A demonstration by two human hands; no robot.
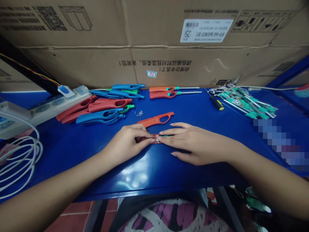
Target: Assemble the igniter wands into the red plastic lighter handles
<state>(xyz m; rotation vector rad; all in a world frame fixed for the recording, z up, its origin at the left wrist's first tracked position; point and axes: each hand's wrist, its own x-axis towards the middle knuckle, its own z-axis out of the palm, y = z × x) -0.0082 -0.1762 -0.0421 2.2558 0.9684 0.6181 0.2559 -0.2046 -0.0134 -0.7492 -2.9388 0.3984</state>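
Close to the front of the blue table, my left hand is closed on a red lighter shell, thumb and fingers pinching its left part. Small pale and green parts show inside the shell, partly hidden by fingertips. My right hand stretches over the shell's right end with fingers spread, its index and middle fingertips touching the parts there. Just behind my hands lies an orange-red half shell with a looped trigger opening. A few tiny screws lie left of it.
Red shells and blue shells are piled at left, beside a white power strip and coiled cable. Two lighters with metal rods lie at the back. A screwdriver and green-ended rods are at right. A cardboard box stands behind.
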